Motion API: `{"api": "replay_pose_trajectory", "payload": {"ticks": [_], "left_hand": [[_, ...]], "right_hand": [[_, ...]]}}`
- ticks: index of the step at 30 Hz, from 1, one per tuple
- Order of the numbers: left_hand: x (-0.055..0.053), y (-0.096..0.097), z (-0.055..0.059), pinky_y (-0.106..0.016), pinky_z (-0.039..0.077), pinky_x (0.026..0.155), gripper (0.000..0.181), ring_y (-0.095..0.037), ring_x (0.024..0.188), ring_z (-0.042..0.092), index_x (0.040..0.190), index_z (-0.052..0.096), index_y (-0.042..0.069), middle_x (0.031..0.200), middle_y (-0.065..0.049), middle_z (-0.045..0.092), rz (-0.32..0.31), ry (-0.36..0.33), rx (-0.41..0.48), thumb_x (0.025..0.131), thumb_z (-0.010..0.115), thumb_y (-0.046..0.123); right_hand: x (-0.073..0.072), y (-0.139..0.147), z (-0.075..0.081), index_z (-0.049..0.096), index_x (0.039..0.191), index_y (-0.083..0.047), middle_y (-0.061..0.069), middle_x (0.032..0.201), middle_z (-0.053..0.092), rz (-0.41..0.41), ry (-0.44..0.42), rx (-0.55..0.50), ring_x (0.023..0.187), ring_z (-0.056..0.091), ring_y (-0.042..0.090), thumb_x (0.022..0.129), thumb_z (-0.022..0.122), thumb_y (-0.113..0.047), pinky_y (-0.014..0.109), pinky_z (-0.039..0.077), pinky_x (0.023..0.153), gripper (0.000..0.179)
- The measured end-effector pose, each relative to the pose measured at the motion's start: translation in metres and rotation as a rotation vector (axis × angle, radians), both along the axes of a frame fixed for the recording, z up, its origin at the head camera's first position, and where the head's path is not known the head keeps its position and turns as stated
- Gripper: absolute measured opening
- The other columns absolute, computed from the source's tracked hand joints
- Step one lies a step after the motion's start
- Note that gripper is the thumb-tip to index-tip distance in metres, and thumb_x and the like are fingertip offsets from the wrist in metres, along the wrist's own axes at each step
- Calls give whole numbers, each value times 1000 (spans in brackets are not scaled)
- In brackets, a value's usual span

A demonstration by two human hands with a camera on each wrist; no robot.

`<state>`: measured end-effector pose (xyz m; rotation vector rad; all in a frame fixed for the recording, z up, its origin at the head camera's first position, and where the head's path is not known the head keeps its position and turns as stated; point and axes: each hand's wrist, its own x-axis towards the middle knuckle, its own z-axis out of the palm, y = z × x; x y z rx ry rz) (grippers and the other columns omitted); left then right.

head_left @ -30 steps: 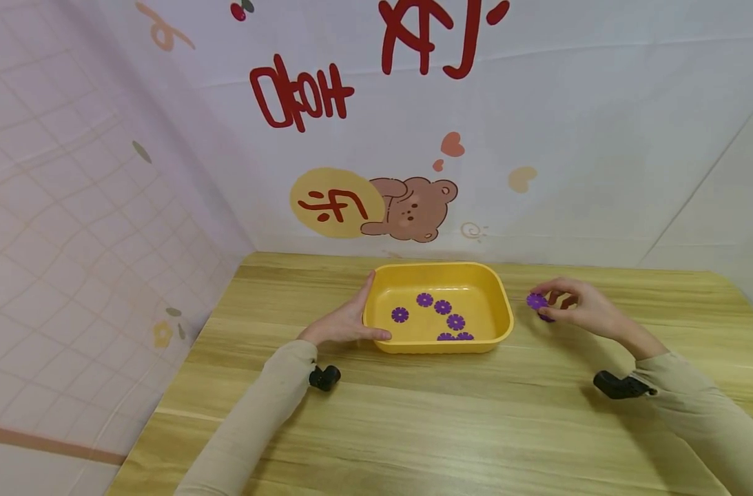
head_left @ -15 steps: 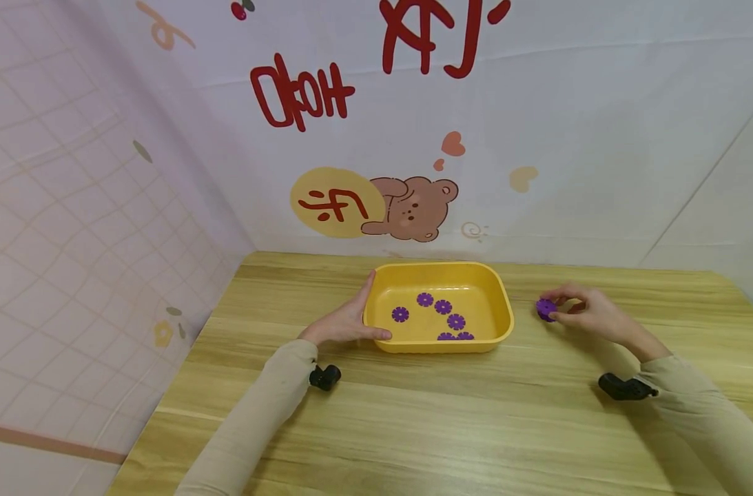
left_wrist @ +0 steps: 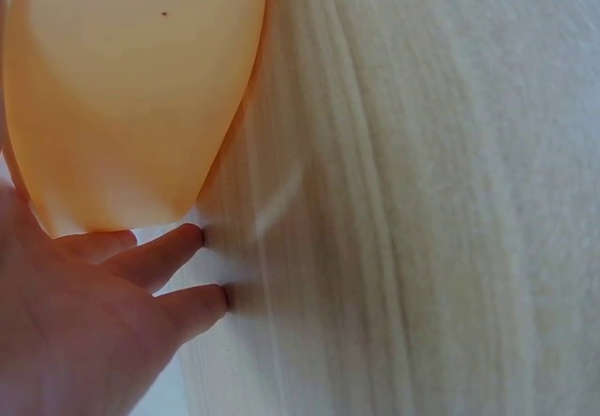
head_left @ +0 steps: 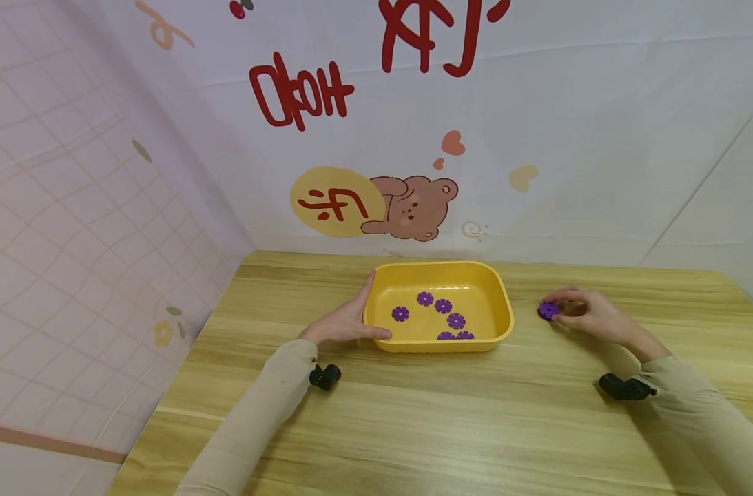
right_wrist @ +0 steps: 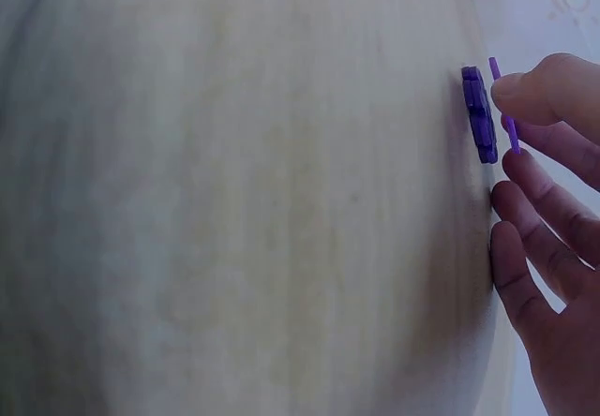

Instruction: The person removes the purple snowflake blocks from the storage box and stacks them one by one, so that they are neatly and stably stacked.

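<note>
In the head view my left hand (head_left: pixel 345 322) holds the left end of a yellow plastic tub (head_left: pixel 438 346), its thumb over the front rim. The left wrist view shows other fingers (left_wrist: pixel 155 259) beside the tub's outer wall (left_wrist: pixel 131 107), low near the table. Several purple notched discs, like flower-shaped building pieces, lie inside, one disc (head_left: pixel 400 314) apart at the left. Right of the tub, my right hand (head_left: pixel 590 313) pinches a thin purple disc (right_wrist: pixel 513 135) between thumb and finger. It is close over a short stack of purple discs (right_wrist: pixel 479 116) on the table; a narrow gap shows between them.
The wooden table (head_left: pixel 413 427) reaches the printed backdrop (head_left: pixel 574 172) just behind the tub. A second patterned sheet (head_left: pixel 72 207) hangs along the left side. Black wrist cameras stick out beneath both sleeves, the right camera (head_left: pixel 625 387) low over the table.
My right hand has moved slightly right and down, bringing its purple disc from the upper left to over the stack. My left hand and the tub have stayed still.
</note>
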<state>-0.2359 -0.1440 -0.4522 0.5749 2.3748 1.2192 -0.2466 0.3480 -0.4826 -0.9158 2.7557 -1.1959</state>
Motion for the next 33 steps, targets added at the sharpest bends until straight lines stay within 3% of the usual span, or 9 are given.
{"api": "replay_pose_trajectory", "payload": {"ticks": [12, 33], "left_hand": [[0, 0, 0, -33, 21, 113, 126, -22, 129, 42, 152, -20, 15, 161, -10, -5, 1, -5, 11, 79, 82, 30], [-1, 1, 1, -32, 21, 113, 123, -22, 133, 38, 153, -19, 16, 161, -8, -4, 5, -21, 18, 81, 81, 23]], "right_hand": [[1, 0, -1, 64, 117, 6, 20, 112, 59, 9, -8, 8, 89, 59, 16, 83, 70, 8, 17, 51, 72, 35], [1, 1, -2, 66, 117, 1, 17, 114, 59, -19, 8, 62, 91, 56, 16, 81, 73, 5, 26, 51, 72, 36]]}}
